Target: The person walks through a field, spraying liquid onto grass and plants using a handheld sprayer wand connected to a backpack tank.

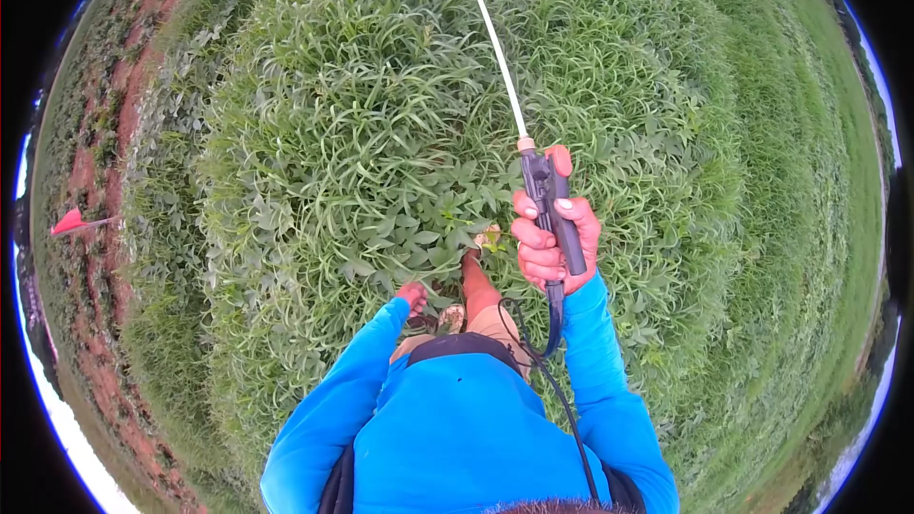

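My right hand (583, 246) is wrapped round the dark handle of a sprayer wand (501, 55), with the fingers curled over one side and the thumb over the other. The wand's pale lance reaches up and slightly left over the plants, and its far end is out of view. A black hose (554, 316) leaves the bottom of the handle and curves down along my right sleeve. My left hand (415, 297) hangs low by my left thigh, its fingers curled in. What it holds, if anything, is hidden.
Dense tall grass (371, 76) mixed with broad-leaved plants (414, 233) surrounds my legs and feet. On the far left, a small red flag (70, 222) stands on a thin stem beside reddish bare soil (129, 124). Straps show at both sides of my blue shirt.
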A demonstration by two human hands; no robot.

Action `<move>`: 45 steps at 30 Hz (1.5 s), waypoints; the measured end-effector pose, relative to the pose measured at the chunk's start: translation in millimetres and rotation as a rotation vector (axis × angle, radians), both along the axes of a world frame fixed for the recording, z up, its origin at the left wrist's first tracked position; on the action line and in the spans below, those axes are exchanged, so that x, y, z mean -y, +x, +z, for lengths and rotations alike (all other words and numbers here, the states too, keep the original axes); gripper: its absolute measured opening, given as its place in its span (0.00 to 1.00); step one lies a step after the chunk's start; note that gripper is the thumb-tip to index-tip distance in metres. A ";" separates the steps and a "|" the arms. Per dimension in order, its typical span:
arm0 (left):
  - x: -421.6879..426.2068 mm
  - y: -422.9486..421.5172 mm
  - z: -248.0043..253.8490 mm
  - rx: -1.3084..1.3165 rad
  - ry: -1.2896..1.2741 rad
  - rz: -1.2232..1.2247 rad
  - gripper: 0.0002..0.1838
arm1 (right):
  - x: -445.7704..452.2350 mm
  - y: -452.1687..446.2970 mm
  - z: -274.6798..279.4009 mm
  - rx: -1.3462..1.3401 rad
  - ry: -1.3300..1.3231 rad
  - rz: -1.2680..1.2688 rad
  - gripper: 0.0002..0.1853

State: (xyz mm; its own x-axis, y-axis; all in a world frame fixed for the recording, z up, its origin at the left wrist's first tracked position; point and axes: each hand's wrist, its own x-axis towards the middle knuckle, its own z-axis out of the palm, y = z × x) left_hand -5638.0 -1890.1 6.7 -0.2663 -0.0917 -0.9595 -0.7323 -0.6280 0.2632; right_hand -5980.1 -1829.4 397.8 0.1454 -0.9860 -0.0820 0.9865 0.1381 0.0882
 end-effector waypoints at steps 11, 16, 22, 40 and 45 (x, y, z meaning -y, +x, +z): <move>82.1 -60.7 30.6 -0.006 -0.111 0.096 0.14 | 103.5 -60.2 31.4 -0.313 0.024 0.212 0.08; 134.9 -147.3 75.6 -0.094 -0.224 -0.003 0.14 | 120.3 -99.0 48.4 -0.313 0.073 0.191 0.08; 192.0 -232.0 105.8 -0.263 -0.335 -0.112 0.17 | 104.7 -140.1 44.6 -0.343 0.239 0.036 0.11; 235.0 -270.3 142.8 -0.027 -0.555 -0.170 0.14 | -0.6 -187.3 22.0 -0.464 0.524 -0.536 0.12; 239.2 -299.4 155.1 -0.081 -0.606 -0.274 0.15 | -4.6 -219.0 19.4 -0.602 0.572 -0.726 0.13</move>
State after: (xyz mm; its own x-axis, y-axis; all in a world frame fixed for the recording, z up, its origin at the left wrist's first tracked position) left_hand -5937.4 -2129.3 161.8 -0.4256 -0.5268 -0.7358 -0.8074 -0.1461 0.5716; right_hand -6199.1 -1824.8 417.3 -0.6699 -0.6145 -0.4167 0.7197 -0.3995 -0.5678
